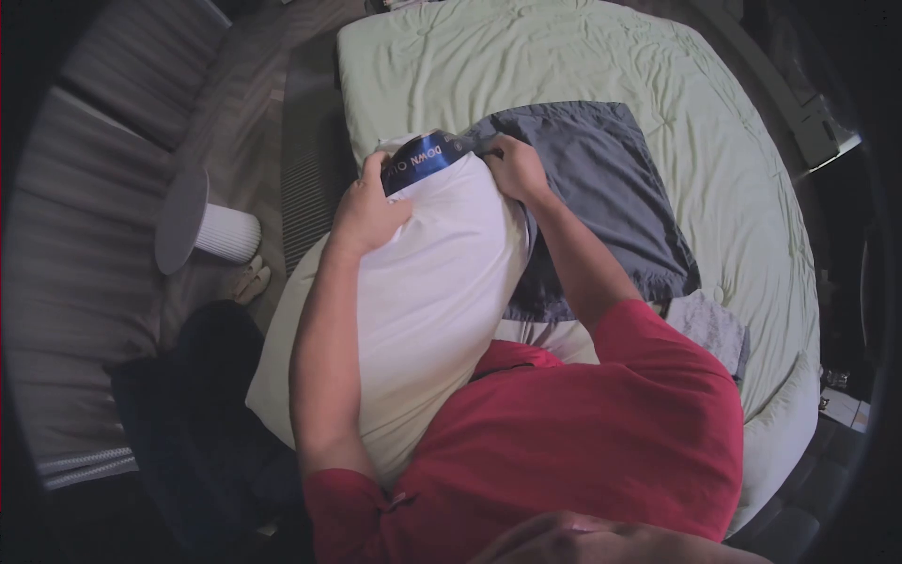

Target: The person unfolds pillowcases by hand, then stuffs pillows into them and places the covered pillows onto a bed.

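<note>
Pillow (437, 254), white, is being gripped at its far end by left hand (371, 211), thumb and fingers partly closed on the fabric. Blue band (420, 163), lettered "DOWN", is being stretched across that end, between both hands. Right hand (515, 169) is being held nearly closed at the band's right end; exact hold can't be told. Dark gray cloth (601, 197) is being spread right of right hand, over green bedding (733, 188). Round side table (225, 230) is being seen well left of left hand.
</note>
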Motion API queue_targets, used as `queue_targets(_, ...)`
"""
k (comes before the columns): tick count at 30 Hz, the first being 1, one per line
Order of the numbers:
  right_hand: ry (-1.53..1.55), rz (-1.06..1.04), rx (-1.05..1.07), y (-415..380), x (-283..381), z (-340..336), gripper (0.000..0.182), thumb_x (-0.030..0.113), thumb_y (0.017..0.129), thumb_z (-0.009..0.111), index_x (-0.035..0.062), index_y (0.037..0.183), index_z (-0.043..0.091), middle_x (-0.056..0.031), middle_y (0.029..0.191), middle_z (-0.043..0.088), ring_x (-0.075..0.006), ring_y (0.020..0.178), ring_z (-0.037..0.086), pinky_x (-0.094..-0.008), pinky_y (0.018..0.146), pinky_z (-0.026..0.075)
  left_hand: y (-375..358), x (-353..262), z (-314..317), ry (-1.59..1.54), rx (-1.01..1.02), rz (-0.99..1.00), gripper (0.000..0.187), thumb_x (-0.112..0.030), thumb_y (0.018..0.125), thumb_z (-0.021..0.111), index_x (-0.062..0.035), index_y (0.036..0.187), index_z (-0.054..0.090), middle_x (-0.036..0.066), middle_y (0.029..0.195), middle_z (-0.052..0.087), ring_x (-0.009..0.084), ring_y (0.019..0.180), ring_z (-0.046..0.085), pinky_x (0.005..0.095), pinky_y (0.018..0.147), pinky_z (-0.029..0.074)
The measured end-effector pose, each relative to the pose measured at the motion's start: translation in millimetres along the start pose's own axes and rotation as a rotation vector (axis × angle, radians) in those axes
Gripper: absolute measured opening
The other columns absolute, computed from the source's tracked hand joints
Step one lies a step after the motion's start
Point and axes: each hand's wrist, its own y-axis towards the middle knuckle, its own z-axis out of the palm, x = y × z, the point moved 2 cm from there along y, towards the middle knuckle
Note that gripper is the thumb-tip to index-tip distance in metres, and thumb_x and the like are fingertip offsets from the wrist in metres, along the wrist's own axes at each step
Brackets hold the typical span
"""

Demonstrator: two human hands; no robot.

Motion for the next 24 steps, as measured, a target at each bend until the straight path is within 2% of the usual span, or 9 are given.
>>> queue_targets(2, 0.082, -0.072, -0.02, -6.6, 25.1, -4.8, 0.023, 0.024, 0.088, 0.059, 0.0076, 0.1, 0.071, -0.0128, 0.105, 0.073, -0.0334, 0.101, 0.067, -0.0402, 0.084, 0.049, 0.1, 8.0, -3.8, -0.004, -0.037, 0.007, 0.072, -0.027, 0.078, 0.063, -0.0117, 0.144, 0.04, 0.026, 0.119, 0.067, 0.0483, 0.108, 0.061, 0.0485, 0.089, 0.048)
queue_targets(5, 0.252, -0.131, 0.024, -17.1, 67.8, -16.6, 0.019, 0.029, 0.089, 0.058, 0.0098, 0.09, 0.062, -0.0087, 0.09, 0.065, -0.0272, 0.088, 0.06, -0.0385, 0.079, 0.042, -1.1, 16.0, -12.9, -0.015, -0.033, -0.012, 0.071, -0.023, 0.079, 0.057, -0.013, 0.148, 0.04, 0.022, 0.123, 0.068, 0.0477, 0.109, 0.061, 0.0485, 0.09, 0.048)
queue_targets(8, 0.445, -0.24, 0.068, -30.0, 100.6, -23.1, 0.007, 0.024, 0.094, 0.059, 0.0182, 0.089, 0.06, 0.004, 0.08, 0.054, -0.01, 0.076, 0.048, -0.029, 0.071, 0.039, -2.0, 30.1, -14.6, -0.014, -0.064, -0.1, 0.054, -0.016, 0.082, 0.052, -0.0132, 0.135, 0.052, 0.018, 0.119, 0.07, 0.0448, 0.108, 0.062, 0.047, 0.09, 0.048)
queue_targets(11, 0.533, -0.31, 0.232, -32.0, 116.4, -20.2, 0.009, 0.021, 0.097, 0.057, 0.0164, 0.09, 0.057, 0.0043, 0.078, 0.05, -0.0097, 0.075, 0.043, -0.0272, 0.071, 0.037, 5.9, 46.6, -2.4, -0.028, -0.096, -0.077, 0.053, -0.016, 0.079, 0.053, -0.0187, 0.132, 0.058, 0.024, 0.104, 0.072, 0.0496, 0.1, 0.063, 0.0494, 0.085, 0.048)
queue_targets(14, 0.28, -0.217, 0.267, -8.2, 103.8, 1.9, 0.006, 0.021, 0.089, 0.055, 0.0165, 0.091, 0.058, -0.001, 0.089, 0.062, -0.0158, 0.085, 0.056, -0.0328, 0.077, 0.043, -0.1, 36.8, 4.7, 0.129, -0.051, 0.011, 0.037, -0.015, 0.081, 0.052, -0.0087, 0.116, 0.062, 0.025, 0.109, 0.071, 0.0496, 0.101, 0.063, 0.0534, 0.087, 0.048)
queue_targets(17, 0.102, -0.138, 0.213, 16.7, 80.1, 20.6, 0.017, 0.02, 0.079, 0.053, 0.0144, 0.092, 0.062, -0.0118, 0.094, 0.07, -0.0302, 0.092, 0.064, -0.0402, 0.08, 0.045, -7.4, 23.6, 9.8, 0.271, 0.014, 0.071, 0.04, -0.01, 0.078, 0.049, -0.0098, 0.115, 0.064, 0.024, 0.106, 0.071, 0.0489, 0.1, 0.064, 0.054, 0.084, 0.049)
queue_targets(20, 0.032, -0.09, 0.229, 21.3, 76.1, 13.9, 0.03, 0.026, 0.077, 0.058, 0.0118, 0.099, 0.073, -0.0104, 0.1, 0.074, -0.0257, 0.097, 0.068, -0.0351, 0.083, 0.049, -10.5, 21.4, 13.4, 0.246, 0.033, 0.119, 0.031, -0.006, 0.078, 0.045, -0.0076, 0.105, 0.061, 0.017, 0.111, 0.069, 0.0433, 0.101, 0.064, 0.0509, 0.08, 0.049)
queue_targets(23, -0.073, -0.094, 0.435, 18.3, 80.1, -3.3, 0.03, 0.037, 0.077, 0.065, 0.0098, 0.085, 0.075, -0.0069, 0.077, 0.068, -0.0166, 0.076, 0.06, -0.0355, 0.069, 0.045, -14.9, 21.7, 10.8, 0.223, 0.049, 0.127, 0.043, -0.012, 0.082, 0.048, -0.0119, 0.123, 0.062, 0.014, 0.133, 0.057, 0.0404, 0.112, 0.062, 0.0523, 0.091, 0.05)
queue_targets(24, -0.087, -0.113, 0.451, 16.6, 80.2, -9.3, 0.028, 0.033, 0.073, 0.062, 0.0086, 0.083, 0.072, -0.0061, 0.074, 0.064, -0.0168, 0.072, 0.058, -0.036, 0.065, 0.043, -17.8, 20.3, 7.6, 0.202, 0.051, 0.128, 0.047, -0.01, 0.082, 0.049, -0.0131, 0.128, 0.061, 0.011, 0.144, 0.049, 0.0407, 0.114, 0.062, 0.0513, 0.093, 0.05)
